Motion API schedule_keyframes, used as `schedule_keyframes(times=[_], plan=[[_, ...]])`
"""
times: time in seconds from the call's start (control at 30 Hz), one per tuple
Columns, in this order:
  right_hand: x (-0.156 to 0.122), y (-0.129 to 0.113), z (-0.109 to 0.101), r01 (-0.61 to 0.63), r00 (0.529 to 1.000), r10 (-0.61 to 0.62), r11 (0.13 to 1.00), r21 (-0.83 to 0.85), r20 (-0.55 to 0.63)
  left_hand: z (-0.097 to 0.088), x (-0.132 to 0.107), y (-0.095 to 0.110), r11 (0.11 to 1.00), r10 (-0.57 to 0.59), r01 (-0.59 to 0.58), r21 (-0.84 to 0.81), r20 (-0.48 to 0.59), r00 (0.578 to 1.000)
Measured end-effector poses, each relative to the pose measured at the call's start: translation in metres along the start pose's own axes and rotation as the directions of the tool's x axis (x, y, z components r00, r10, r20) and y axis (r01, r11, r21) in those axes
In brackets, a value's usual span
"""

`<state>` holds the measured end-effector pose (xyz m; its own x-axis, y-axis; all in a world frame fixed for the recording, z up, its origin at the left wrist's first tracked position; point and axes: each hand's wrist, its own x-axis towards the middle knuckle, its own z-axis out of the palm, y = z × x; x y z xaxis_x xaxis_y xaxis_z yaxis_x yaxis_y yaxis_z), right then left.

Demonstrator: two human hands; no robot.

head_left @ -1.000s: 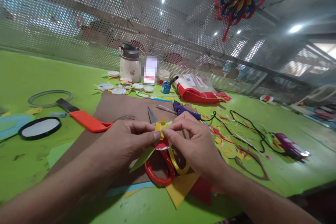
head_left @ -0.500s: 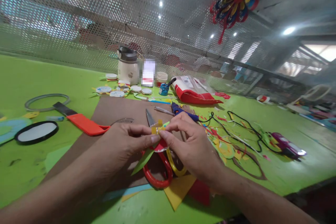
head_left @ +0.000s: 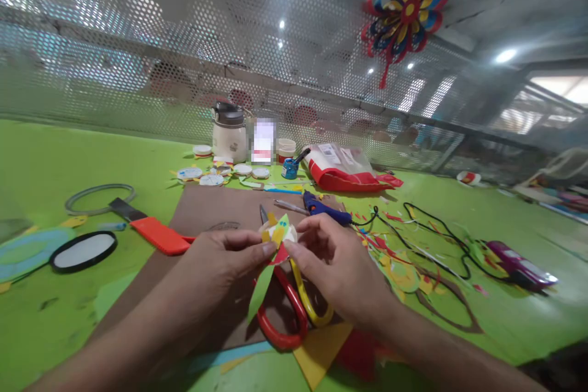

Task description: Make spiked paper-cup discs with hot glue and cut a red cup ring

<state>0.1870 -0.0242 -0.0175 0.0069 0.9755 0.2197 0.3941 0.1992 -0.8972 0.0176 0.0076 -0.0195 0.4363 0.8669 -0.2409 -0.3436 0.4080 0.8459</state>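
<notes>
Between my hands is a small round paper craft [head_left: 279, 235], white with yellow, green and red paper pieces and a long green strip hanging down. My left hand [head_left: 229, 257] pinches its left edge between thumb and finger. On the opposite side, my right hand [head_left: 337, 263] grips the lower right edge, thumb on the red part. Beneath them a pair of scissors [head_left: 281, 343] with red and yellow handles lies on a brown board [head_left: 197, 211]; the hands and craft partly cover it. A blue glue gun [head_left: 328, 209] rests just beyond my right hand.
An orange-handled knife [head_left: 160, 235] and a black oval ring [head_left: 83, 252] lie left. Behind stand a flask [head_left: 229, 141], a phone [head_left: 263, 141], a blue paint jar [head_left: 290, 168] and a red-white bag [head_left: 340, 171]. Paper scraps [head_left: 399, 269] and a black cord [head_left: 436, 239] spread right.
The craft has been turned so more of its face shows, with the green tip and blue dots now visible. My right fingers have loosened slightly to the right. The camera view has tilted up.
</notes>
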Motion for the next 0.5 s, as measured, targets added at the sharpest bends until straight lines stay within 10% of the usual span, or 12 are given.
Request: schedule_keyframes(times=[0.27, 0.5], plan=[[0.005, 0.004, 0.004, -0.104, 0.994, 0.105, 0.969, 0.225, 0.006, -0.002, 0.003, -0.011, 0.992, -0.028, 0.040, -0.123, 0.098, 0.995], [0.007, 0.013, -0.004, -0.074, 0.997, 0.068, 0.976, 0.203, 0.037, -0.001, 0.000, -0.002, 0.994, -0.054, 0.049, 0.096, 0.049, 0.997]])
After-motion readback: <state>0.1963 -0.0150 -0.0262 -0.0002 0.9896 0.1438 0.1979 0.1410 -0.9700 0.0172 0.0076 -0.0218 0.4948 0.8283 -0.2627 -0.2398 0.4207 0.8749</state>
